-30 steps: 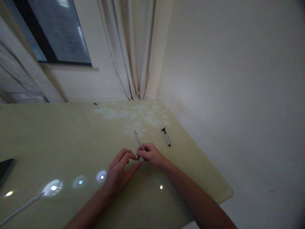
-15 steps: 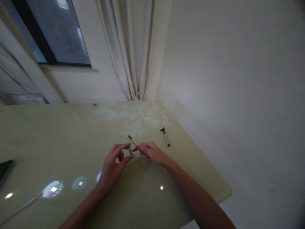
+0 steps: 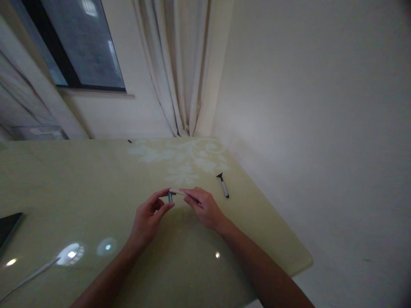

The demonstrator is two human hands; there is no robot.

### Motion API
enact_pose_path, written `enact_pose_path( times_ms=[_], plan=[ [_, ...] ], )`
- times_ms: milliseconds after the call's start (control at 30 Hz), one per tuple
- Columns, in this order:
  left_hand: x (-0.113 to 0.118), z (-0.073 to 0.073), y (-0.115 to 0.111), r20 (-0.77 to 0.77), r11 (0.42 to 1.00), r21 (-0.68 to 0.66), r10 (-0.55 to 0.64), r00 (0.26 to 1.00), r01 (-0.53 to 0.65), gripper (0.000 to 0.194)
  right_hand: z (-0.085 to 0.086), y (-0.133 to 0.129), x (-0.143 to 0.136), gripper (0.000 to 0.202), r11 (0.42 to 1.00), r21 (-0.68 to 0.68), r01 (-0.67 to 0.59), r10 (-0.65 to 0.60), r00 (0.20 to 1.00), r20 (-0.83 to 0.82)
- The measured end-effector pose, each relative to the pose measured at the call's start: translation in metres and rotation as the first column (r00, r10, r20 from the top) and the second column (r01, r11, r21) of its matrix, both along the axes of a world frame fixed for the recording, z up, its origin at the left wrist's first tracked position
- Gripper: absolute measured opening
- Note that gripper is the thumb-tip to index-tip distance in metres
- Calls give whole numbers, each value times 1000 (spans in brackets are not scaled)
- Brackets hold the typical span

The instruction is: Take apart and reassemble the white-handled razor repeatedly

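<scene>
Between thumb and fingertips, my left hand (image 3: 147, 218) pinches a small green-and-dark piece (image 3: 170, 197) that looks like a razor head, held upright over the table. My right hand (image 3: 205, 207) grips a thin pale brush (image 3: 177, 192) that resembles a toothbrush. Its dark bristles face down and lie at the top of the small piece; whether they touch it I cannot tell. A razor (image 3: 224, 185) with a black head and grey handle lies on the table (image 3: 269, 239) to the right of my right hand.
At the left edge lies a dark flat object (image 3: 9, 226), with a white cable (image 3: 30, 280) below it. A tiny dark item (image 3: 129, 141) is near the table's back edge. Curtains (image 3: 180, 64) hang behind; a wall (image 3: 305, 128) borders the right side.
The brush has turned over and moved left, so its bristles now face down at the small piece. My left hand has shifted slightly left with that piece.
</scene>
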State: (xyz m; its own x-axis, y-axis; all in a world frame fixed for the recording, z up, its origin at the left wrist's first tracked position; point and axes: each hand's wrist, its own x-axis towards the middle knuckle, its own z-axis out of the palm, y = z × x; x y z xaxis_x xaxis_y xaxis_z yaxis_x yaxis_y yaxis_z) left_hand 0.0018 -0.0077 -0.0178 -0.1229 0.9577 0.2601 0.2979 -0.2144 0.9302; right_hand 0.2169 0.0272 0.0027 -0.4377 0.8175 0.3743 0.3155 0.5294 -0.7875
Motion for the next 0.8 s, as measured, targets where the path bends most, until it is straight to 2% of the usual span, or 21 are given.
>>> enact_pose_path(
  times_ms=[100,200,300,433,600,733,800],
  plan=[
    [1,2,-1,32,1000,-4,-13,999,13,53,-3,-1,0,39,985,171,-2,-23,990,139],
    [1,5,-2,36,1000,16,20,999,-21,52,-7,1,2,41,967,250,58,-119,965,236],
    [2,8,-3,21,999,22,42,999,-42,51,-10,3,4,40,960,256,117,-177,957,228],
    [3,10,-5,-6,998,30,48,999,-48,51,-10,1,2,41,971,234,43,-92,975,202],
    [2,8,-5,-39,996,65,67,997,-64,49,-9,0,0,40,964,239,117,-166,967,194],
    [2,5,-3,-62,992,101,81,995,-75,47,-10,1,1,39,971,230,68,-119,970,213],
    [2,4,-2,-67,989,122,87,994,-78,45,-11,1,1,39,968,232,96,-146,967,210]
  ],
)
